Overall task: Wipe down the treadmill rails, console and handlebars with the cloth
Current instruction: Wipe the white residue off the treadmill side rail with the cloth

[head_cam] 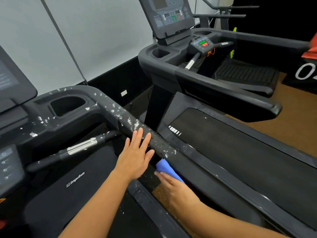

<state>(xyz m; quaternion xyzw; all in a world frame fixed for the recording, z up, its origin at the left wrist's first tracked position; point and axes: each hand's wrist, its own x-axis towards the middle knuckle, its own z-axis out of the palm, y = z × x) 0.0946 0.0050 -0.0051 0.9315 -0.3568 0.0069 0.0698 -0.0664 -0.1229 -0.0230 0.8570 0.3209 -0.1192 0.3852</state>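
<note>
Pale wall (103,40) backed two treadmills standing side by side. On the near one, the cloth (165,166), blue and rolled into a short tube, sat just below the near edge of the rail (130,121). Whether it touched the rail I could not tell. My right hand (176,186) had it from behind, fingers laid almost straight along its top and thumb hidden, so I judged a pinch rather than saw one. My left hand (135,155) lay flat on the rail just above, fingers straight, holding nothing. White flecks (136,125) covered the rail from that hand up past the cup holder (68,105) and spotted the grip (82,147).

To wipe well, I reckoned the roll should be opened into a flat pad and brought on top. It should then be drawn one way along the rail with steady pressure, so the flecks gathered instead of scattering. The left hand would have to lift clear ahead of the stroke.

The cloth's long axis ran up and to the left, roughly parallel to the rail, its free end pointing toward the console (10,162). The rail ran from there down toward me and rightward.
</note>
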